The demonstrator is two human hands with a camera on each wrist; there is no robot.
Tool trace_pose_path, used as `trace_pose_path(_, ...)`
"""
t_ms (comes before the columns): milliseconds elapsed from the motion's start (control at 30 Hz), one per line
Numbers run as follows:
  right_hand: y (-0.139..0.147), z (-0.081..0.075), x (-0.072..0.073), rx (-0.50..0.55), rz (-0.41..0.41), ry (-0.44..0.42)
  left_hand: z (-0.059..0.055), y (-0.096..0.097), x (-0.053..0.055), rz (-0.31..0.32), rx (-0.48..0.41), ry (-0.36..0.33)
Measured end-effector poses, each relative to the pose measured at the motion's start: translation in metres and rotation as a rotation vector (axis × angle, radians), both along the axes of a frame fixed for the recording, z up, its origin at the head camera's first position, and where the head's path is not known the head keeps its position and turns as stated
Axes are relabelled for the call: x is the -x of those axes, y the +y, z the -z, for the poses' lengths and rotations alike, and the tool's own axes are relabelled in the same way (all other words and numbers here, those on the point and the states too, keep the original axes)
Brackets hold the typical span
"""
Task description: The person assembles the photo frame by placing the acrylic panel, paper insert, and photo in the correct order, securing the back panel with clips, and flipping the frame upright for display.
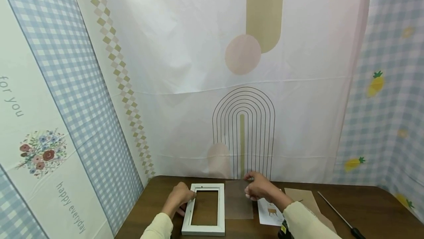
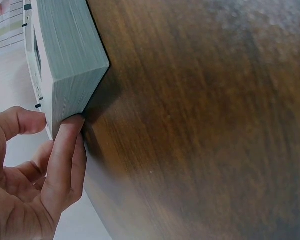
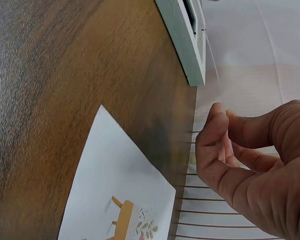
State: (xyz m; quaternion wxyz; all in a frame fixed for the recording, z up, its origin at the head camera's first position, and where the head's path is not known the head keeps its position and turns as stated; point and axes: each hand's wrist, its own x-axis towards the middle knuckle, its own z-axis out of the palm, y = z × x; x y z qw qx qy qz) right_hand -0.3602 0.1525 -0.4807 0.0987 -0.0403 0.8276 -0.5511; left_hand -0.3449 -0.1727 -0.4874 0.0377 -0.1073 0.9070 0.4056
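Head view: clear sheet (image 1: 237, 203) held just right of the white frame (image 1: 203, 230) on the table (image 1: 139, 215), both lengthwise toward the wall cloth (image 1: 179, 132).
Right hand (image 1: 260, 187) has the sheet's right side pinched, thumb to fingertips, reaching in slantwise over the picture card (image 1: 267, 219); left hand (image 1: 180, 195) is clamped on the frame's left side. Can't tell from here if sheet and frame touch.

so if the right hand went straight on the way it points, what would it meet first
Likely the white frame, since the right hand points toward it across the clear sheet it pinches; depth is unclear, so it might pass above.
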Motion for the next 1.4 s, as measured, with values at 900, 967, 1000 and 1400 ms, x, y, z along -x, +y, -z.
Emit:
trace_pose_path(900, -0.021, 0.004, -0.002, 0.063, -0.074, -0.015, 0.000, -0.001, 0.001, -0.010, -0.011, -0.003)
trace_pose_path(967, -0.023, 0.005, -0.002, 0.063, -0.081, -0.011, 0.000, -0.001, 0.001, -0.010, -0.011, -0.003)
trace_pose_path(1000, -0.024, 0.005, -0.002, 0.064, -0.084, -0.007, 0.000, -0.001, 0.001, -0.010, -0.011, -0.003)
trace_pose_path(1400, -0.032, 0.010, -0.001, 0.072, -0.130, -0.012, -0.002, 0.002, 0.000, -0.016, 0.024, 0.006)
